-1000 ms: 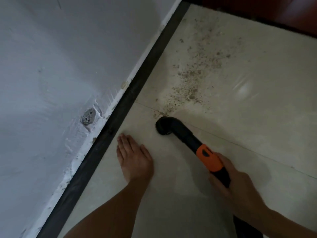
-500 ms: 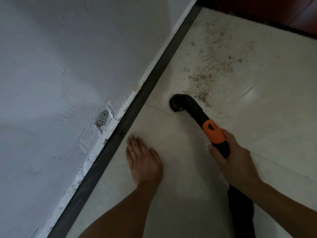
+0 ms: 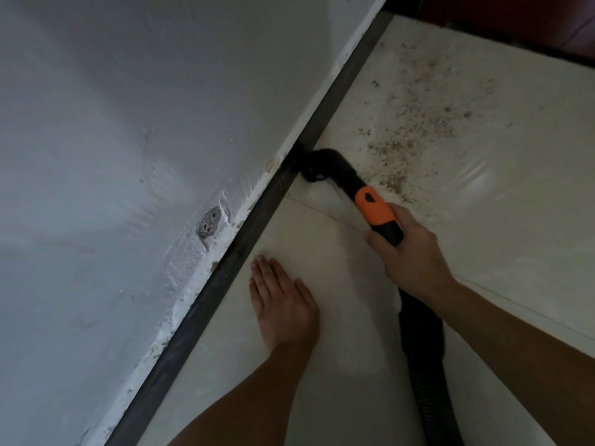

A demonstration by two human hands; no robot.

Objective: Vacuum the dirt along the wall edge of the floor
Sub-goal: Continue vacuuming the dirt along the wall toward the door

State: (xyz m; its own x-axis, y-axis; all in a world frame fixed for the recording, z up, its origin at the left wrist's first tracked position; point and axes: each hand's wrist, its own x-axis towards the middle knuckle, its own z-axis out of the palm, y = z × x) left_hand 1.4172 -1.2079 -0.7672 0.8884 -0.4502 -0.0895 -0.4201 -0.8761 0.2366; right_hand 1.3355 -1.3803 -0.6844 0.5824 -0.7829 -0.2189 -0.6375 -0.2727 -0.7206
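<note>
The dirt lies as a loose speckled patch on the pale floor, close to the dark skirting strip at the foot of the wall. It is thickest just beside my tool and thins toward the far corner. I hold the black vacuum nozzle mouth-down in the angle where floor meets strip, so the suction reaches the edge itself. The nozzle is blurred, and I cannot tell whether its tip touches the strip.

My right hand is clenched round the tube just behind the orange collar, a low grip that I judge lets me steer the bent end closely. The ribbed hose trails back under my forearm, out of the nozzle's path.

My left hand grasps nothing. It lies flat on the tile with its fingers straight, near the strip, to prop me as I lean in. Most of the patch is not yet taken up.
</note>
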